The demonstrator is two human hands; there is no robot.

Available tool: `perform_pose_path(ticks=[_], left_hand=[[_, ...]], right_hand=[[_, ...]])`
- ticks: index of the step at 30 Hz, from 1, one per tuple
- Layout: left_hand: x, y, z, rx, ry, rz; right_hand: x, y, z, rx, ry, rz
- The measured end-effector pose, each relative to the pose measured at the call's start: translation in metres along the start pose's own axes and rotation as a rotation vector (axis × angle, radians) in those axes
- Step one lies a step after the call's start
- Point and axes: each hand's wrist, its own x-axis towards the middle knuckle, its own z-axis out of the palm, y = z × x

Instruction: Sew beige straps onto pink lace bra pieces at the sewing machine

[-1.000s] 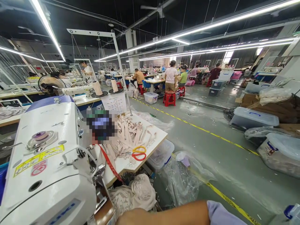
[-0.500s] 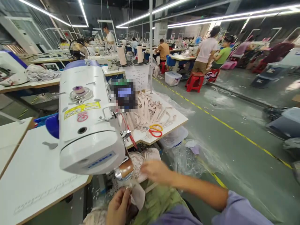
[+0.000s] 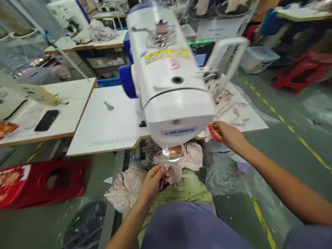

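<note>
My left hand [image 3: 156, 176] is closed on the edge of a pale beige fabric piece [image 3: 176, 173], just below the round, brown-and-metal end [image 3: 173, 153] of the sewing machine. Out to the right, my right hand [image 3: 227, 135] is at the table edge, its fingers closed around the red handle of the scissors [image 3: 214, 133]; their blades are hidden. Over the fabric stands the white sewing machine [image 3: 178, 103]. More beige fabric [image 3: 194, 154] lies behind and right of the machine's end, above my lap.
A bundle of beige fabric [image 3: 127, 189] hangs left of my lap. Fabric strips [image 3: 234, 110] lie on the right part of the table. A phone [image 3: 47, 120] rests on the left table, with a red stool [image 3: 49, 183] below. Plastic sheeting [image 3: 223, 176] covers floor at right.
My right hand has gone from beside the fabric to the scissors on the table and taken their handle. My left hand still holds the fabric. The view has turned left and down.
</note>
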Motion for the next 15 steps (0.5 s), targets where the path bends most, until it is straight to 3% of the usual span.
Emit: perform_pose_path(ticks=[3,6,10,15], left_hand=[[0.000,0.003,-0.005,-0.065,0.003,-0.012],[-0.001,0.006,-0.006,-0.088,-0.008,-0.004],[-0.001,0.005,-0.005,-0.065,-0.031,0.014],[-0.003,0.001,-0.004,-0.003,-0.037,0.049]], right_hand=[[-0.040,0.009,0.000,0.201,-0.117,0.125],[-0.094,0.003,0.004,0.370,-0.339,0.190],[-0.137,-0.028,0.019,0.318,-0.524,0.006],[-0.134,-0.059,0.041,0.139,-0.461,-0.216]])
